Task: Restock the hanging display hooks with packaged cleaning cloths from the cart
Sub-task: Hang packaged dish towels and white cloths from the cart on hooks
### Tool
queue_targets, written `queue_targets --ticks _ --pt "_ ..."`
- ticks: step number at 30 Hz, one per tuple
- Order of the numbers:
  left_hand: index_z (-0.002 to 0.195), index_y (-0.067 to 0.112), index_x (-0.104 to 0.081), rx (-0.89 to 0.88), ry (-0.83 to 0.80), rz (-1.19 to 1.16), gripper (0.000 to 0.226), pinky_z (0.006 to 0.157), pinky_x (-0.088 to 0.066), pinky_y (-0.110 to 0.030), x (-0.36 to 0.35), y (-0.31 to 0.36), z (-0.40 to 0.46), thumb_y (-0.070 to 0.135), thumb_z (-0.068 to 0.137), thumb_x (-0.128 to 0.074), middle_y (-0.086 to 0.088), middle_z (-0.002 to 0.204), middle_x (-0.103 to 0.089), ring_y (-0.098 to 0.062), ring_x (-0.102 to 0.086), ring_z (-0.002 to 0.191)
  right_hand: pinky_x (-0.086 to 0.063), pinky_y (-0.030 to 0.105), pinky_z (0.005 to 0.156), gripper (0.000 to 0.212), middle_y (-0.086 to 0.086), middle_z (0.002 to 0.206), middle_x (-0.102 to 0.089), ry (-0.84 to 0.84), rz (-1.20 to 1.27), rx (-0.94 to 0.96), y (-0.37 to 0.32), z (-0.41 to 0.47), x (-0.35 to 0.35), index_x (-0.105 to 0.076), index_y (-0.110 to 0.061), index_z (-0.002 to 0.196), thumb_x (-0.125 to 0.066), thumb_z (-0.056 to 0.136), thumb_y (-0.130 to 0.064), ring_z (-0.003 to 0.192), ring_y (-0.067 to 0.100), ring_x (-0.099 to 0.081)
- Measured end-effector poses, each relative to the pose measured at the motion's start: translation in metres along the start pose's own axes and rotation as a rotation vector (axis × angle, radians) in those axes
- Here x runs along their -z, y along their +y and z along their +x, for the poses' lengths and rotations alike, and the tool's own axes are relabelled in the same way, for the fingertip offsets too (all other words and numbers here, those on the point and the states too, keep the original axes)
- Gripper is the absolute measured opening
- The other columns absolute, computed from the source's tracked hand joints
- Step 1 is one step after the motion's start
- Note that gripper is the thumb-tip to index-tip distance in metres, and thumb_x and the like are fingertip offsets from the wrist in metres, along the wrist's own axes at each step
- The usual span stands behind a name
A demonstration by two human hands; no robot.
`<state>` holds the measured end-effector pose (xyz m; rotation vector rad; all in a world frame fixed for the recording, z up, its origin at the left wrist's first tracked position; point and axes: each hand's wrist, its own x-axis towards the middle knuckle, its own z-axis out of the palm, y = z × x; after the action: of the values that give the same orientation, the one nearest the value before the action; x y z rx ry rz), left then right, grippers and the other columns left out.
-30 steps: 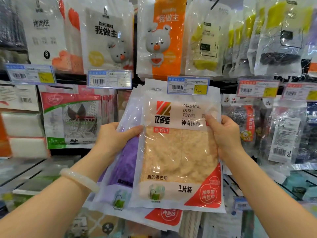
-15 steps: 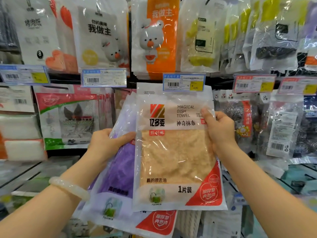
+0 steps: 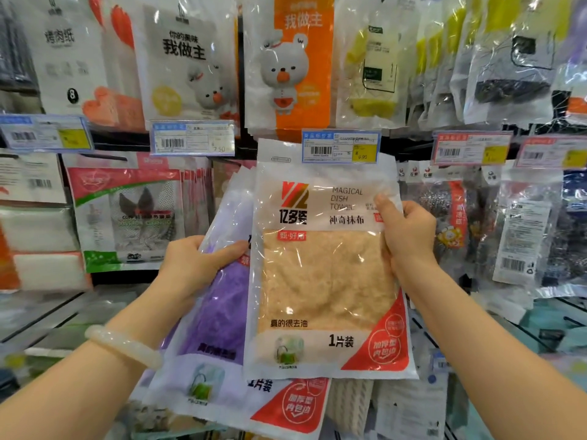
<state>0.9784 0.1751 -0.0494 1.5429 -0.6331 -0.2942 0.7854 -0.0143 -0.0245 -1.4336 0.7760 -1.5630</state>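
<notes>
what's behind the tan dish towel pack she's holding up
Behind the tan dish towel pack, held by the right hand, sits a purple cloth pack gripped by the left hand. Its right side is covered.

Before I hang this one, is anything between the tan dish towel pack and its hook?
Yes. The price tag overlaps the top edge of the tan dish towel pack, held by the right hand. The hook itself isn't visible.

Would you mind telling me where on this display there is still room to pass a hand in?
Little bare room shows. One dark gap runs under the green-edged pack, above the lower left shelf. Elsewhere it is crowded: the tan dish towel pack and purple pack fill the middle, and the scourer packs hang packed on the right.
</notes>
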Motion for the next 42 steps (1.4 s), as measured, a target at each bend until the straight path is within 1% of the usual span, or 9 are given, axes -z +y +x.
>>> queue_targets --ticks 3,6,10,14,21,30,34,37,42 --pt "0.068 0.012 -0.069 0.015 0.002 0.009 0.029 0.042 -0.045 -0.019 0.002 -0.004 -0.001 0.031 0.059 -0.088 0.005 0.051 -0.068 -0.008 -0.061 0.044 -0.053 0.028 0.055 0.024 0.001 0.068 -0.064 -0.005 -0.006 -0.006 0.007 -0.008 0.002 -0.056 -0.016 0.068 -0.067 0.083 -0.030 0.064 0.015 -0.065" --pt "0.061 0.013 -0.066 0.011 0.010 0.041 0.027 0.036 -0.042 -0.015 0.004 -0.007 -0.002 0.029 0.059 -0.088 0.008 0.045 -0.064 -0.004 -0.057 0.038 -0.046 0.019 0.048 0.026 -0.005 0.063 -0.061 -0.008 -0.055 0.041 0.001 -0.011 -0.002 -0.057 -0.016 0.064 -0.066 0.083 -0.031 0.054 0.004 -0.056" --pt "0.061 0.013 -0.067 0.015 0.002 0.082 0.028 0.033 -0.039 -0.015 0.006 -0.009 -0.004 0.032 0.058 -0.088 0.008 0.046 -0.065 0.000 -0.055 0.035 -0.046 0.024 0.053 0.027 -0.005 0.063 -0.058 0.011 -0.059 0.058 -0.015 -0.004 -0.008 -0.055 -0.017 0.062 -0.066 0.082 -0.030 0.058 0.008 -0.054" --pt "0.066 0.013 -0.069 0.003 0.011 0.071 0.026 0.033 -0.039 -0.012 0.008 -0.010 -0.004 0.031 0.061 -0.087 0.009 0.047 -0.066 0.000 -0.056 0.036 -0.050 0.036 0.063 0.027 -0.003 0.066 -0.060 0.036 -0.049 0.042 -0.019 0.005 -0.006 -0.055 -0.018 0.062 -0.067 0.082 -0.032 0.064 0.014 -0.058" --pt "0.072 0.008 -0.070 0.032 0.009 0.065 0.031 0.035 -0.042 -0.016 0.013 -0.012 -0.005 0.031 0.060 -0.087 0.005 0.052 -0.067 -0.003 -0.060 0.039 -0.051 0.038 0.065 0.026 -0.001 0.067 -0.061 0.020 -0.084 0.016 -0.004 -0.003 -0.001 -0.055 -0.016 0.065 -0.067 0.082 -0.032 0.067 0.018 -0.059" --pt "0.070 0.014 -0.066 0.024 0.003 0.041 0.027 0.031 -0.038 -0.012 0.006 -0.008 -0.008 0.030 0.063 -0.086 0.009 0.045 -0.065 -0.001 -0.058 0.035 -0.054 0.041 0.065 0.027 0.000 0.066 -0.062 0.028 -0.067 0.057 -0.025 0.009 -0.007 -0.055 -0.017 0.060 -0.067 0.080 -0.031 0.066 0.019 -0.063" --pt "0.075 0.015 -0.068 0.024 -0.002 0.068 0.026 0.040 -0.045 -0.017 0.010 -0.011 -0.008 0.031 0.064 -0.086 0.001 0.064 -0.069 -0.009 -0.063 0.049 -0.051 0.037 0.064 0.027 -0.001 0.066 -0.060 0.016 -0.080 0.033 -0.008 0.008 0.000 -0.055 -0.018 0.062 -0.067 0.082 -0.030 0.066 0.019 -0.060" --pt "0.073 0.012 -0.069 0.015 0.009 0.046 0.024 0.051 -0.050 -0.023 0.013 -0.015 -0.008 0.026 0.063 -0.086 -0.004 0.069 -0.071 -0.017 -0.064 0.057 -0.050 0.035 0.064 0.026 0.001 0.067 -0.060 0.008 -0.063 0.020 0.003 0.005 0.003 -0.054 -0.018 0.064 -0.067 0.083 -0.030 0.067 0.019 -0.060" --pt "0.080 0.012 -0.072 0.031 0.006 0.041 0.032 0.067 -0.056 -0.033 0.017 -0.018 -0.004 0.030 0.059 -0.088 -0.006 0.077 -0.074 -0.023 -0.070 0.069 -0.056 0.044 0.077 0.017 0.012 0.092 -0.067 -0.068 0.016 0.046 0.009 0.002 0.005 -0.052 -0.020 0.084 -0.067 0.085 -0.028 0.087 0.028 -0.067"
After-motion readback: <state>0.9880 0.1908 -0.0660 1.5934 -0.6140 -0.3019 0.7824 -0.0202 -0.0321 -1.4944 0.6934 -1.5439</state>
